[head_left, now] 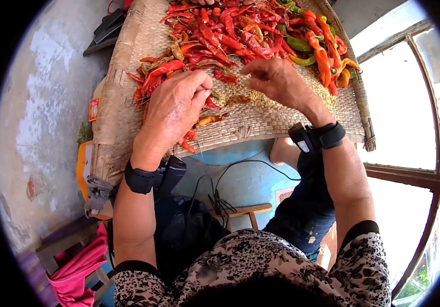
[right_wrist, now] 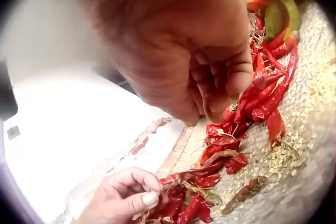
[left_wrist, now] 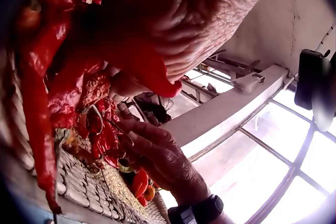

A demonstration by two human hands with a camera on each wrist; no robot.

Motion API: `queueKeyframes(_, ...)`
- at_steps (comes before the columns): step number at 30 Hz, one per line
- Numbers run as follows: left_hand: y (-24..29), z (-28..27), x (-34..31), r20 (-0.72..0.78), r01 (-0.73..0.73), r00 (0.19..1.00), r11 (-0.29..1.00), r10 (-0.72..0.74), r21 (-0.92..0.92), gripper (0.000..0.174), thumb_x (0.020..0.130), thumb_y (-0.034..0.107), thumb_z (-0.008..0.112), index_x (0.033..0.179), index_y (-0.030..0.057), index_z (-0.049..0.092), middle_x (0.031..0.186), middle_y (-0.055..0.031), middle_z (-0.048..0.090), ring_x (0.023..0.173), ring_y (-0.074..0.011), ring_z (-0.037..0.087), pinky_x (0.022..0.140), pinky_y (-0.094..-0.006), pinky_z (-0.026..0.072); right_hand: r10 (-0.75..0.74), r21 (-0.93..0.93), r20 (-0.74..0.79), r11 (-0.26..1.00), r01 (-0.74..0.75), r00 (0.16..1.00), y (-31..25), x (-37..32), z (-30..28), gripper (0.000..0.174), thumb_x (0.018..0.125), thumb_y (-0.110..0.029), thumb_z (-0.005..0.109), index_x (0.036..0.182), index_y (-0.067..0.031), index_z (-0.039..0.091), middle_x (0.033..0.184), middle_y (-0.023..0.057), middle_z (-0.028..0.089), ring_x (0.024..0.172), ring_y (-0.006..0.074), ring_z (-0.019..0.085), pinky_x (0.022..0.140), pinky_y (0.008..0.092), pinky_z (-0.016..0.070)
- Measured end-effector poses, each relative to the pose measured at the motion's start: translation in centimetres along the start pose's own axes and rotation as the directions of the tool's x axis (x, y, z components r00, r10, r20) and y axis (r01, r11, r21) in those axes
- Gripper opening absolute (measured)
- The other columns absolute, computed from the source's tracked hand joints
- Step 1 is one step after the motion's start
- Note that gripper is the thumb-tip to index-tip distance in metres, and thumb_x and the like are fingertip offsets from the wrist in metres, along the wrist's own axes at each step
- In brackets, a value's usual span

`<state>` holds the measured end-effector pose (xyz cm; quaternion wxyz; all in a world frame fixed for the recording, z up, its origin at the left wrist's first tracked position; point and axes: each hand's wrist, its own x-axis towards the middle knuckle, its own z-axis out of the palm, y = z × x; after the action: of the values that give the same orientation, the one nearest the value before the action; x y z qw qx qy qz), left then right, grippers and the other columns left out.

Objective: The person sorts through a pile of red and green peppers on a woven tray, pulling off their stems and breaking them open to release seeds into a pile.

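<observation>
Many red chili peppers point(head_left: 215, 36), some wrinkled and dried, lie heaped on a woven mat point(head_left: 240, 125). My left hand point(head_left: 171, 105) is over the heap's near left side, fingers curled and thumb close to the index finger. In the left wrist view a red chili pepper point(left_wrist: 149, 69) juts from under the palm, its inner end hidden in shadow. My right hand point(head_left: 281, 84) hovers at the heap's near edge, fingers loosely bent, with a gap between thumb and index finger. Nothing shows between its fingertips in the right wrist view.
Pale yellow seeds point(head_left: 320, 94) lie scattered over the mat's right part. Orange and green peppers point(head_left: 322, 61) are heaped at the far right. Another person's fingers point(head_left: 207, 2) show at the top edge. A wooden stool point(head_left: 250, 211) and black cable point(head_left: 215, 197) are below; a window point(head_left: 399, 107) is at right.
</observation>
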<state>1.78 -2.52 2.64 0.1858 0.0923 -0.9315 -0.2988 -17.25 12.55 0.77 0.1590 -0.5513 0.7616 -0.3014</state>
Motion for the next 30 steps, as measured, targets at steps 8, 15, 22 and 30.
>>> queueKeyframes(8, 0.1, 0.0, 0.4, -0.096, 0.05, 0.993, 0.985, -0.067, -0.163, 0.015, 0.085, -0.002, 0.061, 0.099, 0.0012, 0.056, 0.081, -0.0113, 0.063, 0.073, -0.0228, 0.064, 0.065, -0.0327, 0.0502, -0.142, -0.219, 0.123, 0.961, 0.166, 0.982, 0.1, -0.3, 3.0, 0.019, 0.076, -0.006, 0.063, 0.094, -0.002, 0.061, 0.084, 0.0158, 0.063, 0.082, 0.0333, 0.063, 0.073, 0.0407, 0.051)
queueKeyframes(15, 0.3, -0.5, 0.4, -0.119, 0.08, 0.986, 0.957, -0.117, -0.279, 0.016, 0.088, 0.0, 0.06, 0.104, 0.0011, 0.058, 0.087, -0.0089, 0.065, 0.076, -0.016, 0.063, 0.07, -0.0288, 0.0521, 0.01, 0.073, 0.148, 0.997, -0.022, 0.989, 0.1, 0.4, 0.2, 0.009, 0.083, -0.005, 0.062, 0.092, -0.0023, 0.062, 0.081, 0.0062, 0.067, 0.071, 0.0141, 0.063, 0.065, 0.03, 0.0515)
queueKeyframes(22, -0.4, 0.0, 0.4, -0.125, 0.103, 0.98, 0.929, -0.157, -0.354, 0.016, 0.088, 0.001, 0.06, 0.104, 0.0007, 0.058, 0.087, -0.0078, 0.065, 0.076, -0.0146, 0.063, 0.069, -0.0283, 0.0519, 0.105, 0.358, -0.521, 0.928, 0.104, 0.847, 1.1, 1.2, -2.5, 0.049, 0.092, -0.029, 0.065, 0.124, 0.0052, 0.051, 0.089, 0.0164, 0.068, 0.077, 0.015, 0.065, 0.064, 0.0302, 0.0568)
queueKeyframes(30, -0.2, 0.4, 0.4, -0.102, 0.108, 0.982, 0.92, -0.157, -0.376, 0.012, 0.088, 0.0, 0.06, 0.1, -0.0006, 0.058, 0.084, -0.0075, 0.065, 0.072, -0.013, 0.062, 0.065, -0.0271, 0.051, -0.137, 0.267, 0.04, 0.956, 0.122, 0.99, -4.8, -0.8, 3.9, 0.03, 0.086, -0.025, 0.071, 0.101, 0.0003, 0.064, 0.081, 0.007, 0.066, 0.081, 0.0139, 0.063, 0.07, 0.0309, 0.0519)
